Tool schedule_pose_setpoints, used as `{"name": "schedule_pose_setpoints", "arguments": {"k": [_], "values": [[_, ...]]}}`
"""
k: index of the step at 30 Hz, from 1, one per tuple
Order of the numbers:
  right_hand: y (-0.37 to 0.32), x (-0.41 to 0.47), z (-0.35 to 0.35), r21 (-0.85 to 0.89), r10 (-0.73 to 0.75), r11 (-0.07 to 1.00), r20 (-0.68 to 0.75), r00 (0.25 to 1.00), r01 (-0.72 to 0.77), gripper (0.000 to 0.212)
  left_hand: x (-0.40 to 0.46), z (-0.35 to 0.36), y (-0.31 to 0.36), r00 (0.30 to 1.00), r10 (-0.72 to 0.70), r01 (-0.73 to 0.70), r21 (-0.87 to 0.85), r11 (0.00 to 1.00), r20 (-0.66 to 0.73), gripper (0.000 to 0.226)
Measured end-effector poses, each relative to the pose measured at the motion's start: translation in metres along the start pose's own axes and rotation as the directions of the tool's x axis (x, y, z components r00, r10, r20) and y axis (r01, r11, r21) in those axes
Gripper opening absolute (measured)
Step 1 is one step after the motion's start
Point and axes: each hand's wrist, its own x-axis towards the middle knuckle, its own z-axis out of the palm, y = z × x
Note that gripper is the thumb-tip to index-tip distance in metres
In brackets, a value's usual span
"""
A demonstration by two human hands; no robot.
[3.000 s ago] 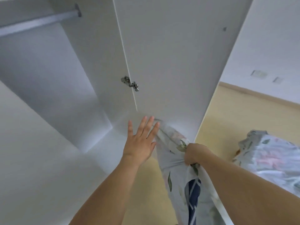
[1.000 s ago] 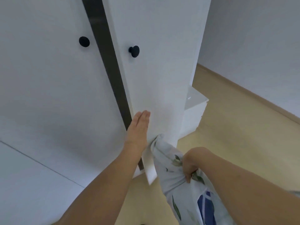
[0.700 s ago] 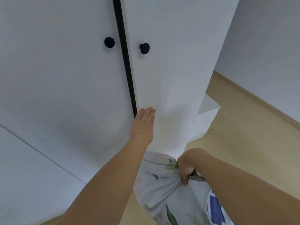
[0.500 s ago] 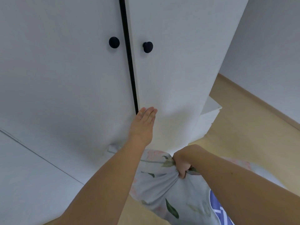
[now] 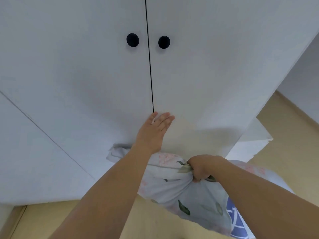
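Now the gap between the left door (image 5: 82, 75) and the right door (image 5: 207, 75) has narrowed to a thin dark line; half a second ago it was wider. Both are smooth, flat, matt white panels, each with a round black knob (image 5: 132, 40). The left hand (image 5: 153, 131) lies flat, fingers straight, across the seam's lower end, arm outstretched. The right hand (image 5: 202, 167) is fisted around a bunched fold of soft, leaf-printed cloth (image 5: 172, 185), which hangs below the doors.

wardrobe doors (image 5: 198, 75): smooth matt white | knobs (image 5: 132, 40): matt black | pillowcase (image 5: 174, 183): soft printed cloth | floor (image 5: 284, 135): smooth wood-look
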Motion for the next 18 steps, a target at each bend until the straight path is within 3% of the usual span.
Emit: {"name": "schedule_pose_setpoints", "arguments": {"k": [4, 8, 11, 13, 15, 18], "values": [[0.013, 0.013, -0.003, -0.073, -0.082, 0.994, -0.013, 0.997, 0.081, 0.041, 0.001, 0.0, 0.01, 0.997, -0.054, 0.055, -0.011, 0.998, 0.063, 0.065], [0.018, 0.018, 0.002, -0.133, -0.153, 0.98, -0.01, 0.988, 0.15, 0.042, -0.003, -0.005, 0.024, 0.987, -0.113, 0.133, -0.183, 0.974, 0.112, 0.068], [0.019, 0.021, 0.007, -0.16, -0.186, 0.97, 0.005, 0.983, 0.184, 0.042, -0.027, -0.005, 0.04, 0.966, -0.165, 0.234, -0.4, 0.886, 0.199, 0.075], [0.01, 0.023, 0.006, -0.177, -0.218, 0.96, 0.017, 0.976, 0.218, 0.044, -0.057, 0.002, 0.052, 0.952, -0.125, 0.255, -0.495, 0.831, 0.281, 0.082], [-0.007, 0.025, 0.007, -0.193, -0.263, 0.945, 0.04, 0.964, 0.265, 0.043, -0.094, 0.013, 0.064, 0.915, -0.088, 0.314, -0.559, 0.767, 0.394, 0.088], [-0.047, 0.032, 0.01, -0.219, -0.339, 0.911, 0.088, 0.937, 0.35, 0.039, -0.154, 0.031, 0.078, 0.83, -0.152, 0.489, -0.568, 0.662, 0.537, 0.092]]}}
